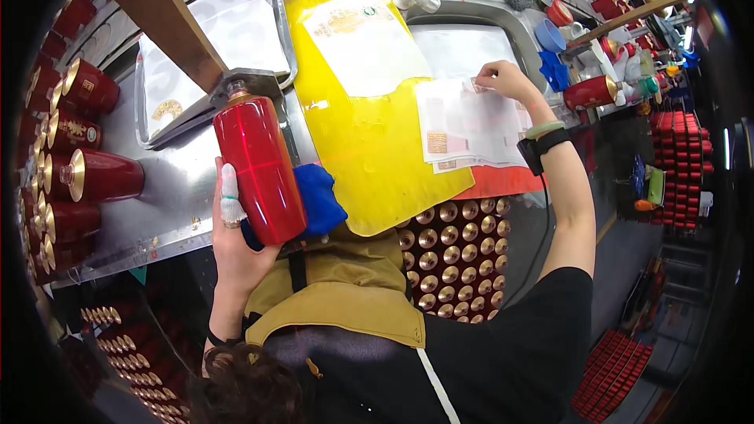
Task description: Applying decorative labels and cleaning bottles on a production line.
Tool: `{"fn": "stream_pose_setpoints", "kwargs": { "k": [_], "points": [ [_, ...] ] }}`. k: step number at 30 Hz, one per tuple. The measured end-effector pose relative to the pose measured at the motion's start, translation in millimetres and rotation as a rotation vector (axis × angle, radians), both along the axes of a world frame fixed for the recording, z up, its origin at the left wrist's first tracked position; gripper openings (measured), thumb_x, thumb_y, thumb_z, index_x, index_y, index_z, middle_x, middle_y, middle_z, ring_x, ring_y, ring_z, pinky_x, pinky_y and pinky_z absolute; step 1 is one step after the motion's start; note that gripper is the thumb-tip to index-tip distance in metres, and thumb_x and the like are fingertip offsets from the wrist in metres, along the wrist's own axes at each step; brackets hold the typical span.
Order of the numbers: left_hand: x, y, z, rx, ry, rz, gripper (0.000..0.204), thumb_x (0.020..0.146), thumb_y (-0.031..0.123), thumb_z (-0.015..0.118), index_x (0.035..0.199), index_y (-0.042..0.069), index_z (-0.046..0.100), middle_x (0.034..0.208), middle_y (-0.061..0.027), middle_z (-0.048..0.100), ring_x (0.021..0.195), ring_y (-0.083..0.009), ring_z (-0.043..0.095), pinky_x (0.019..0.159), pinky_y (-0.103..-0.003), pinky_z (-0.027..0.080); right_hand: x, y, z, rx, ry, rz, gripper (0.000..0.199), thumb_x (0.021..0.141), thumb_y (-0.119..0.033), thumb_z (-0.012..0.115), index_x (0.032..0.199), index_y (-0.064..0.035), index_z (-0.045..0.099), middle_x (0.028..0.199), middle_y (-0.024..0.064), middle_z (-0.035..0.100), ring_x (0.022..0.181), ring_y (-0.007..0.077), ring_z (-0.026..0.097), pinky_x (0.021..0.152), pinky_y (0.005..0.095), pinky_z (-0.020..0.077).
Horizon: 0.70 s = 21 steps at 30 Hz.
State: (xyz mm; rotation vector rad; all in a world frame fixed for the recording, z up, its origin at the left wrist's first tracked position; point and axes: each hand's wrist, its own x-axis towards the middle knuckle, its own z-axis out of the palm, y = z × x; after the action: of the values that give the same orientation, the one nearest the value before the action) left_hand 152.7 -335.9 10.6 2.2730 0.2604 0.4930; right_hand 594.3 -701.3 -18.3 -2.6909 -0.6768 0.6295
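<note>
Closest to the lens is a mustard-coloured apron bib (pixel 345 290), and just above it the left hand (pixel 233 224) wraps a glossy red cylindrical bottle with a gold neck (pixel 259 165), fingers clamped round its lower body (one finger wears a white bandage). A blue cloth (pixel 320 198) is bunched against the bottle's right side. Further right of the bottle, beyond a large yellow sheet (pixel 369 149), the right hand (pixel 503 78) pinches the top edge of a stack of white printed label sheets (pixel 467 122), thumb and fingertips closed on the paper.

To lift one label cleanly, I would judge it best to peel slowly from the corner, keeping the bottle steady against the cloth so it cannot roll.

Everything rests on a scuffed stainless-steel workbench (pixel 169 188). Left of the bottle lie more red bottles with gold caps (pixel 86 177) on their sides; behind it sits a metal tray (pixel 271 27) lined with white paper. Below the yellow sheet, a crate of gold-topped bottles (pixel 452 259) stands upright. Far right of the bottle, shelves hold stacked red boxes (pixel 679 157) in a crowded workshop.
</note>
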Motion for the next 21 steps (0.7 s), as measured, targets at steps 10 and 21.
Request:
{"fn": "stream_pose_setpoints", "kwargs": {
  "k": [10,21],
  "points": [
    [0,2,3,0.029,0.001,0.005,0.111,0.062,0.006,0.088,0.156,0.004,0.028,0.156,-0.0293,0.033,0.142,-0.0436,0.040,0.114,-0.044,0.038,32,118,-68,-0.428,-0.074,0.195,0.019,0.085,-0.014,0.066,0.095,0.0009,0.073,0.089,0.0188,0.074,0.077,0.0299,0.073,0.069,0.0405,0.0588],
    [-3,11,-13,-0.234,0.080,0.010,0.121,0.069,0.014,0.089,0.158,-0.002,0.010,0.146,-0.0242,0.050,0.131,-0.0316,0.055,0.108,-0.038,0.043,-24,134,44,0.081,-0.654,0.227,0.010,0.091,-0.008,0.061,0.095,-0.0037,0.069,0.090,0.0145,0.070,0.082,0.0362,0.067,0.072,0.0419,0.0521]
  ]
}}
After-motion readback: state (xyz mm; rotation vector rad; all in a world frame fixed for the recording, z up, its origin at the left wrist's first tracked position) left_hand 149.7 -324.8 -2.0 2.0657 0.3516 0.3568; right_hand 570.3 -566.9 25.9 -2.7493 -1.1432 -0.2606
